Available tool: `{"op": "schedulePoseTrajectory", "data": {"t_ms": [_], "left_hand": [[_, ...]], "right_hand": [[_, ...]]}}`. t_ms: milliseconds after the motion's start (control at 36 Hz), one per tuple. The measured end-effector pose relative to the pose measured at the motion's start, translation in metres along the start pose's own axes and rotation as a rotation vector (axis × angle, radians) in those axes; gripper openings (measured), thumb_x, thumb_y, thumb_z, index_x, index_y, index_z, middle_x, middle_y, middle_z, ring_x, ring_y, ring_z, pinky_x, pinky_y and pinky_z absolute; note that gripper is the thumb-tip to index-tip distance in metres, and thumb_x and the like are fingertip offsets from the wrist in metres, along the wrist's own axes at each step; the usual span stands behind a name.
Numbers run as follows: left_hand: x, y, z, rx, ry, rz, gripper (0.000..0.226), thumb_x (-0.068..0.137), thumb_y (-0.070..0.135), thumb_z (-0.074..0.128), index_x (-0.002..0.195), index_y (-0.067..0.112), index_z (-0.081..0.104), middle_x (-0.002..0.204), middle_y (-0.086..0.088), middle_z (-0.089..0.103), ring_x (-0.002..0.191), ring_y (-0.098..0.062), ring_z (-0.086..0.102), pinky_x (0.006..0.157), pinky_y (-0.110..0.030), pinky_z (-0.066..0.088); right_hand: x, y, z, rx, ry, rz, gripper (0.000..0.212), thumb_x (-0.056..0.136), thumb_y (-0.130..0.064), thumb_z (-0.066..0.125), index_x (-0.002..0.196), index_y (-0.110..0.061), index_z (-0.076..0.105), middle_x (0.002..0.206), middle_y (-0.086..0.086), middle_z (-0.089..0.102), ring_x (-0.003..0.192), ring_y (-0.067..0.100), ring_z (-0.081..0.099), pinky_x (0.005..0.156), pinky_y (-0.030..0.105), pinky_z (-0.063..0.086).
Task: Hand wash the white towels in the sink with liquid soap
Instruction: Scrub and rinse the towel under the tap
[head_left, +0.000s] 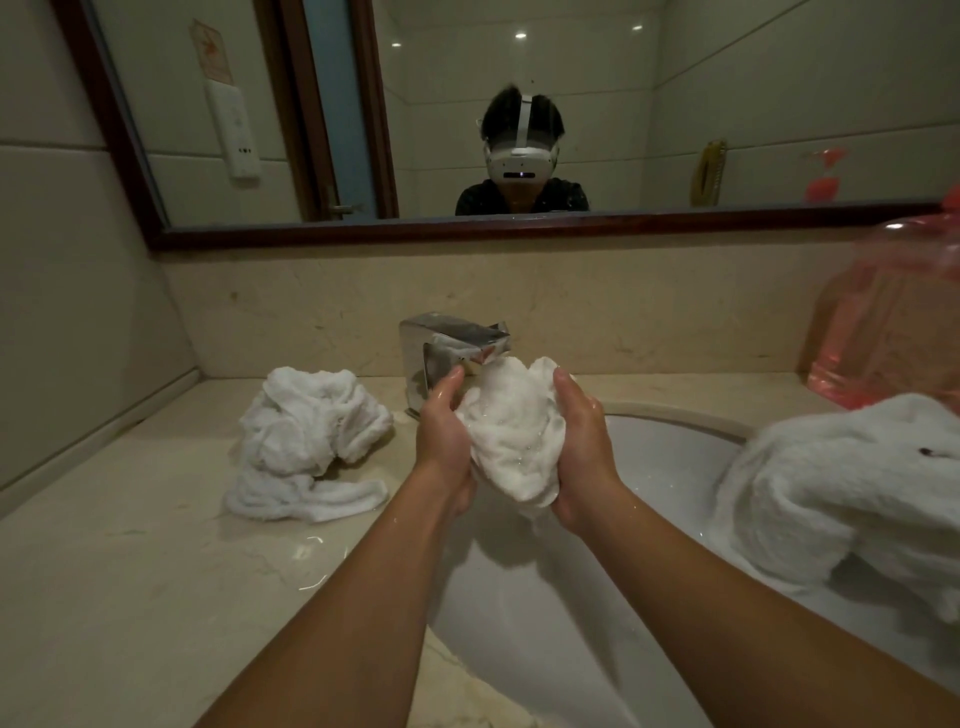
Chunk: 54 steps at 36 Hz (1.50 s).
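Countertop left of the hands is occupied by a crumpled white towel. Just beyond the left hand, the chrome faucet is partly hidden by its fingertips. A wet balled towel is gripped between both hands over the sink, the right hand curled round its far side. Right of the hands, a third towel is draped on the sink rim, with a pink plastic bag behind it.
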<state>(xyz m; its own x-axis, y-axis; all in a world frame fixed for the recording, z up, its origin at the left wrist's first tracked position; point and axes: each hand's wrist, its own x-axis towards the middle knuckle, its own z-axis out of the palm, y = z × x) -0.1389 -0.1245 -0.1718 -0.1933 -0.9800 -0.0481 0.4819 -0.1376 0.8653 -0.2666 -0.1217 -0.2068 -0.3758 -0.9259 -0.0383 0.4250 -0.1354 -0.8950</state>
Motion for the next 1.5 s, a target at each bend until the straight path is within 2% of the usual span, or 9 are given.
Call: {"op": "schedulePoseTrajectory", "data": {"t_ms": [250, 472, 611, 750, 833, 972, 1167, 1306, 1500], "left_hand": [[0.0, -0.001, 0.002, 0.019, -0.014, 0.048, 0.057, 0.106, 0.042, 0.048, 0.125, -0.006, 0.072, 0.121, -0.03, 0.073, 0.115, -0.044, 0.072, 0.108, -0.054, 0.054], [-0.002, 0.002, 0.001, 0.068, -0.123, 0.051, 0.069, 0.099, 0.058, 0.054, 0.134, 0.001, 0.069, 0.132, -0.028, 0.069, 0.126, -0.044, 0.067, 0.118, -0.06, 0.043], [-0.006, 0.003, -0.002, 0.055, -0.125, -0.003, 0.079, 0.1, 0.066, 0.05, 0.126, -0.005, 0.072, 0.125, -0.031, 0.071, 0.118, -0.043, 0.071, 0.108, -0.051, 0.054], [-0.006, 0.002, 0.001, 0.13, -0.165, -0.069, 0.088, 0.093, 0.078, 0.055, 0.129, -0.001, 0.072, 0.127, -0.028, 0.072, 0.119, -0.039, 0.072, 0.113, -0.053, 0.05], [-0.006, 0.0, 0.003, 0.185, -0.171, -0.08, 0.079, 0.096, 0.079, 0.047, 0.117, 0.01, 0.081, 0.122, -0.022, 0.076, 0.117, -0.035, 0.073, 0.114, -0.053, 0.05], [-0.004, -0.001, 0.002, 0.174, -0.145, -0.108, 0.096, 0.093, 0.089, 0.03, 0.131, 0.011, 0.073, 0.123, -0.019, 0.076, 0.117, -0.033, 0.074, 0.114, -0.053, 0.049], [0.003, -0.004, -0.001, 0.213, -0.1, -0.085, 0.088, 0.095, 0.085, 0.039, 0.131, 0.013, 0.073, 0.125, -0.017, 0.076, 0.12, -0.032, 0.073, 0.116, -0.052, 0.048], [0.002, -0.005, 0.0, 0.274, -0.046, -0.044, 0.064, 0.101, 0.067, 0.053, 0.125, 0.013, 0.076, 0.118, -0.014, 0.079, 0.113, -0.031, 0.076, 0.112, -0.053, 0.052], [0.001, -0.004, 0.0, 0.319, -0.01, 0.002, 0.044, 0.092, 0.045, 0.073, 0.125, 0.017, 0.073, 0.111, -0.012, 0.081, 0.102, -0.031, 0.079, 0.103, -0.056, 0.058]], "right_hand": [[-0.006, -0.002, 0.003, -0.02, -0.016, 0.056, 0.101, 0.059, -0.084, 0.081, 0.136, -0.021, 0.068, 0.125, 0.013, 0.077, 0.11, 0.031, 0.078, 0.1, 0.053, 0.061], [-0.02, -0.02, 0.008, -0.08, 0.001, -0.102, 0.052, 0.102, -0.057, 0.061, 0.14, -0.021, 0.062, 0.126, 0.004, 0.074, 0.11, 0.021, 0.076, 0.088, 0.037, 0.063], [-0.023, -0.022, 0.005, -0.109, 0.06, -0.158, 0.061, 0.094, -0.065, 0.063, 0.14, -0.024, 0.061, 0.126, 0.002, 0.074, 0.114, 0.021, 0.074, 0.101, 0.049, 0.06], [-0.025, -0.02, 0.004, -0.145, 0.109, -0.115, 0.064, 0.089, -0.067, 0.063, 0.139, -0.028, 0.062, 0.124, 0.0, 0.074, 0.112, 0.022, 0.074, 0.103, 0.05, 0.06], [-0.026, -0.019, 0.004, -0.224, 0.078, -0.126, 0.044, 0.101, -0.059, 0.061, 0.137, -0.033, 0.061, 0.122, -0.005, 0.073, 0.112, 0.018, 0.072, 0.103, 0.047, 0.059], [-0.027, -0.02, 0.008, -0.288, 0.023, -0.147, 0.041, 0.106, -0.055, 0.055, 0.14, -0.034, 0.059, 0.127, -0.007, 0.071, 0.114, 0.013, 0.07, 0.105, 0.044, 0.057], [-0.027, -0.022, 0.008, -0.271, 0.053, -0.115, 0.063, 0.103, -0.061, 0.056, 0.155, -0.032, 0.035, 0.136, 0.001, 0.062, 0.122, 0.025, 0.064, 0.109, 0.051, 0.053], [-0.027, -0.02, 0.009, -0.298, 0.037, -0.123, 0.057, 0.094, -0.07, 0.059, 0.136, -0.036, 0.042, 0.13, 0.0, 0.063, 0.117, 0.022, 0.066, 0.106, 0.05, 0.055], [-0.026, -0.017, 0.007, -0.37, -0.022, -0.208, 0.038, 0.108, -0.048, 0.056, 0.142, -0.035, 0.046, 0.122, -0.011, 0.064, 0.115, 0.013, 0.066, 0.093, 0.033, 0.056]]}}
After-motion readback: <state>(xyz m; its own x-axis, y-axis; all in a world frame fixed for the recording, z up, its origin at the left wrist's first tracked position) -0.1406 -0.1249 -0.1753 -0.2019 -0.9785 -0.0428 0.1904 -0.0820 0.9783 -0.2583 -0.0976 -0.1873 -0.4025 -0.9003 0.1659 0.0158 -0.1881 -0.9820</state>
